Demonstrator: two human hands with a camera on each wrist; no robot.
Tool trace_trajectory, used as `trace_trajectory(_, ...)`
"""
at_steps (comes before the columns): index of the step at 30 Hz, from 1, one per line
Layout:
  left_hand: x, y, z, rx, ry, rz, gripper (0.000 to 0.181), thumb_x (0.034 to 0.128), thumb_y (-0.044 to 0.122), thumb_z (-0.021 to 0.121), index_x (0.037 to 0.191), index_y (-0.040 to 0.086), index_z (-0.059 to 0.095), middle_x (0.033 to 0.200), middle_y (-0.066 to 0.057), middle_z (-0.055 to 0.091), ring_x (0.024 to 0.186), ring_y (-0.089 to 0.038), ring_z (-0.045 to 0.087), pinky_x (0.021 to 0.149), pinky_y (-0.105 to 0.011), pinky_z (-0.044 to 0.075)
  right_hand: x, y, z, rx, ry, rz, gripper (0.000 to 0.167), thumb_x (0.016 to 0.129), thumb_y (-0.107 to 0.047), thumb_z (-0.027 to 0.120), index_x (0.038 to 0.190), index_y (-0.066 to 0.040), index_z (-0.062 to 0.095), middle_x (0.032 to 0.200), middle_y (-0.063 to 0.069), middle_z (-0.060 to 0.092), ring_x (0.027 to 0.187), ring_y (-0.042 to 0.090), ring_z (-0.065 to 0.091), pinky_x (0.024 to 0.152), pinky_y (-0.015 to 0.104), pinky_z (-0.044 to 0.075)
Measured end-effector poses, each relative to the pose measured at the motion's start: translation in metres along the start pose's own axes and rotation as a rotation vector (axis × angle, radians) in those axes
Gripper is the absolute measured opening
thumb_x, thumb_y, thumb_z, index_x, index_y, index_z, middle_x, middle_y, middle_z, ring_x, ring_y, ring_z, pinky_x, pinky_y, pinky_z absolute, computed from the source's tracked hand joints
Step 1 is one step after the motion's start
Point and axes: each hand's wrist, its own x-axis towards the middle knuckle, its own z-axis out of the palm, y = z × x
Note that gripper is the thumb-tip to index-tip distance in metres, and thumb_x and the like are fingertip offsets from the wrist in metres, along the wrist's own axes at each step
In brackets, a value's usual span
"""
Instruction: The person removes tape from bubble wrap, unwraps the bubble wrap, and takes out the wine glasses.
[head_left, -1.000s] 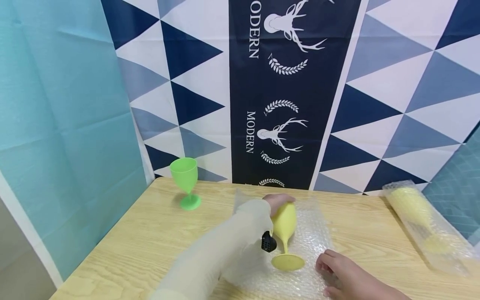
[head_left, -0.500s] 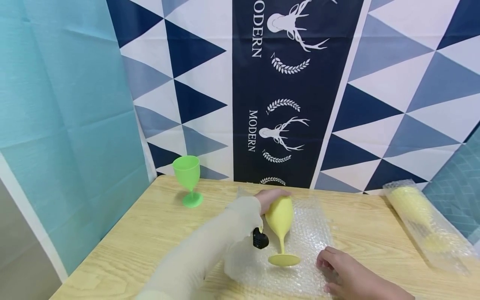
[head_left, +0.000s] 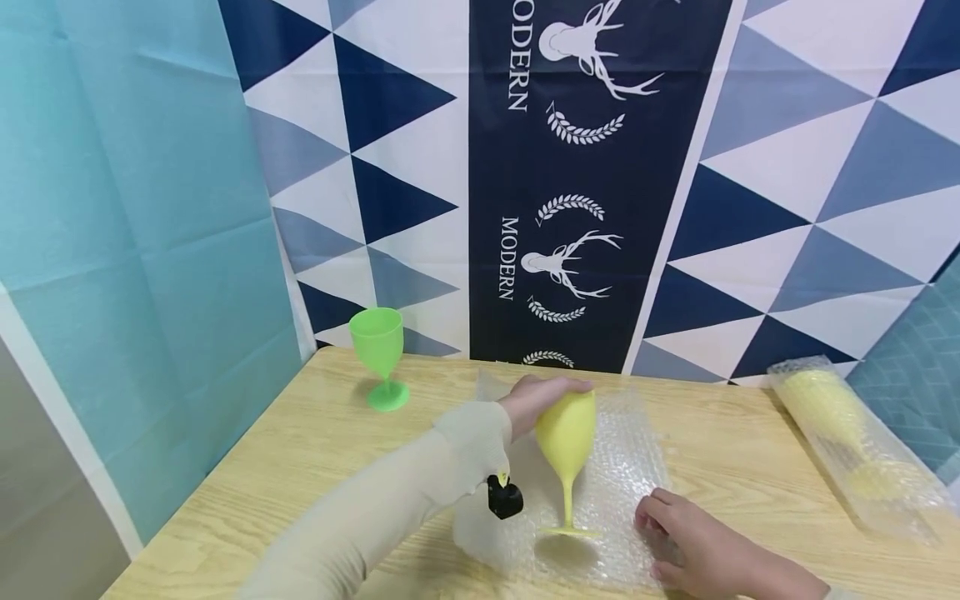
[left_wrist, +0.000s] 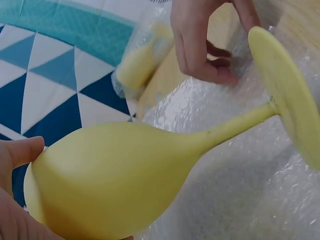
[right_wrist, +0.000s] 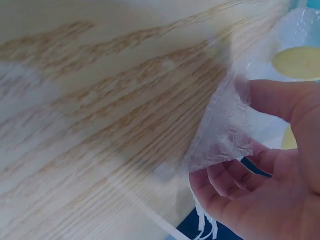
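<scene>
A yellow goblet (head_left: pixel 567 433) stands roughly upright in the head view, bowl up and foot down, with a shadow on the wrap under its foot. My left hand (head_left: pixel 534 402) grips it round the upper bowl; in the left wrist view the thumb (left_wrist: pixel 27 150) presses near the rim. Below lies a sheet of bubble wrap (head_left: pixel 626 450) on the table. At its right side my right hand (head_left: pixel 693 533) holds the edge of the wrap with curled fingers. The right wrist view shows a corner of the wrap (right_wrist: pixel 222 130) between thumb and fingers.
A green goblet (head_left: pixel 378 350) stands upright at the back left of the wooden table (head_left: pixel 300 467). At the right edge lies another yellow goblet (head_left: pixel 825 408) wrapped in bubble wrap. A patterned cloth (head_left: pixel 555 167) hangs behind the table.
The yellow goblet has gone from leaning, with the underside of its foot showing, to nearly upright in my left hand. My right hand has hardly moved.
</scene>
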Motion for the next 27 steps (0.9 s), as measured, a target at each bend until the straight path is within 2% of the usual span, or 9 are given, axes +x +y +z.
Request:
trace_trajectory(4,-0.006,0.000,0.000,0.029,0.037,0.016,0.073,0.0640,0.053,0.080,0.118,0.009,0.056,0.100,-0.004,0.057,0.091,-0.020,0.053,0.096,-0.037,0.045,-0.001,-0.002,0.001,-0.036,0.023,-0.005,0.036,0.077,-0.028,0.078,0.102,-0.021,0.054,0.094,-0.010,0.047,0.084,-0.002,0.041,0.068,0.023,0.043)
trace_trajectory(8,-0.014,-0.001,0.000,0.056,0.066,0.035,0.079,0.0648,0.053,0.079,0.121,0.005,0.053,0.103,-0.004,0.055,0.096,-0.020,0.052,0.101,-0.040,0.044,-0.002,-0.007,0.002,-0.055,0.006,0.095,0.034,0.078,-0.030,0.075,0.103,-0.025,0.054,0.093,-0.012,0.047,0.083,-0.001,0.042,0.069,0.025,0.045)
trace_trajectory(11,-0.019,-0.002,0.000,0.076,0.080,0.047,0.080,0.0659,0.054,0.078,0.122,0.003,0.053,0.105,-0.006,0.057,0.098,-0.021,0.053,0.101,-0.040,0.044,-0.003,-0.013,0.002,-0.058,-0.043,0.197,0.031,0.082,-0.039,0.071,0.106,-0.029,0.054,0.094,-0.013,0.048,0.083,0.000,0.044,0.073,0.026,0.049)
trace_trajectory(16,-0.025,-0.005,0.000,0.085,0.084,0.062,0.087,0.0673,0.052,0.078,0.132,0.002,0.047,0.115,-0.009,0.058,0.104,-0.023,0.055,0.104,-0.043,0.044,-0.003,-0.018,0.001,-0.065,-0.106,0.259,0.037,0.085,-0.046,0.066,0.115,-0.027,0.054,0.104,-0.012,0.050,0.090,0.004,0.048,0.083,0.034,0.054)
trace_trajectory(21,-0.027,-0.009,0.000,0.089,0.066,0.064,0.084,0.0671,0.053,0.078,0.128,0.003,0.048,0.103,-0.006,0.058,0.096,-0.020,0.054,0.100,-0.040,0.046,-0.003,-0.020,0.002,-0.092,-0.121,0.268,0.038,0.087,-0.046,0.063,0.119,-0.026,0.055,0.109,-0.012,0.050,0.094,0.006,0.050,0.088,0.037,0.054)
trace_trajectory(27,-0.027,-0.011,0.000,0.081,0.056,0.071,0.084,0.0667,0.053,0.079,0.127,0.003,0.048,0.098,-0.005,0.056,0.093,-0.019,0.053,0.098,-0.039,0.047,-0.002,-0.020,0.004,-0.107,-0.100,0.241,0.030,0.088,-0.046,0.063,0.111,-0.028,0.055,0.097,-0.013,0.049,0.084,0.002,0.046,0.077,0.029,0.053)
